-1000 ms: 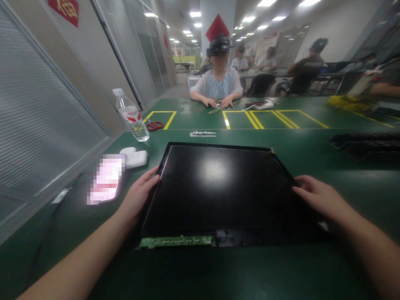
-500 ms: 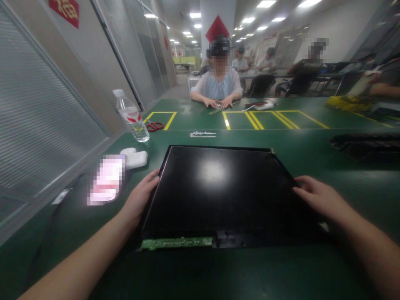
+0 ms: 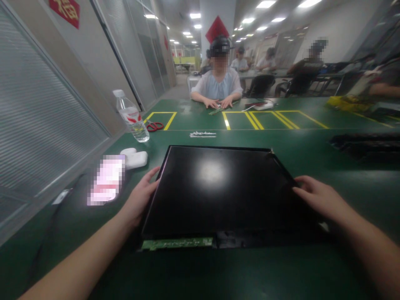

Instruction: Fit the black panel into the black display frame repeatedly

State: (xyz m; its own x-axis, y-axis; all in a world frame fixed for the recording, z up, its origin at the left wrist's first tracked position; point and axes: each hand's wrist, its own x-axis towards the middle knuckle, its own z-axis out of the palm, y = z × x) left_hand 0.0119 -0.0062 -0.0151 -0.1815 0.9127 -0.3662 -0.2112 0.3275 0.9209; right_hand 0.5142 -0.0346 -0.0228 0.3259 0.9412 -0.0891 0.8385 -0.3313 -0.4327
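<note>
A large black display panel [image 3: 218, 191] lies flat on the green table [image 3: 306, 158] in front of me. A green circuit strip [image 3: 176, 243] runs along its near edge. My left hand [image 3: 139, 199] grips the panel's left edge, fingers curled onto it. My right hand [image 3: 321, 199] grips the right edge in the same way. A lamp is mirrored in the glossy panel face.
Left of the panel lie a lit phone [image 3: 106, 179], a white case [image 3: 135, 158], a water bottle [image 3: 131, 116] and red scissors [image 3: 154, 125]. Small parts [image 3: 202, 134] lie behind it. A black object [image 3: 365, 146] sits far right. A person [image 3: 220, 83] sits opposite, hands on the table.
The panel has slid slightly towards me between my hands; its far edge sits a little lower in view. Both hands keep their hold on its sides.
</note>
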